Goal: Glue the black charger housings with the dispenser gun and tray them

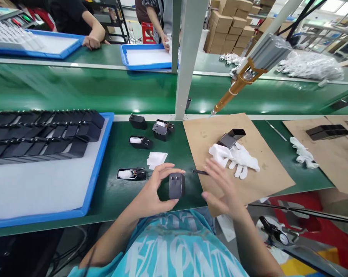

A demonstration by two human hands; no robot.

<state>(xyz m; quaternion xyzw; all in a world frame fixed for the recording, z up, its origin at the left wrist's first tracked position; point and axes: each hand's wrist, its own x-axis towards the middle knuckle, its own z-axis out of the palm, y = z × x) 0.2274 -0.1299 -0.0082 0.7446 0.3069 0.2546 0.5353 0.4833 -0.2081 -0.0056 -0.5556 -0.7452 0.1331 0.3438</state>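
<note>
Green table [119,192] across the whole view, near edge at the body. At its left end, a blue tray [100,161], with rows of black casings [41,134] along the far side and bare white liner on the near side. Right of centre, a cardboard sheet [257,181] from the far edge to past the near edge. On the sheet, toward the far edge, white gloves [237,156] in a loose heap. Over the sheet's far left corner, a brass-coloured nozzle [234,86], tilted, tip just above the table's far edge.

At the near edge, between tray and sheet, the left hand [152,192], grip closed on a black adapter [176,185]: thumb over the top, fingers beneath, held upright just above the table, two small marks on the face toward the camera. Just to the right, over the sheet's near left corner, the right hand [223,188], grip open and empty, fingers spread and blurred, apart from the adapter.

On top of the gloves, a black shell [231,137]. Between tray and sheet, four open black housings [141,142], three toward the far edge, one nearer the near edge beside the tray. Mid-table, just beyond the left thumb, a white wipe [156,158]. At the sheet's left edge, black tweezers [199,172].
</note>
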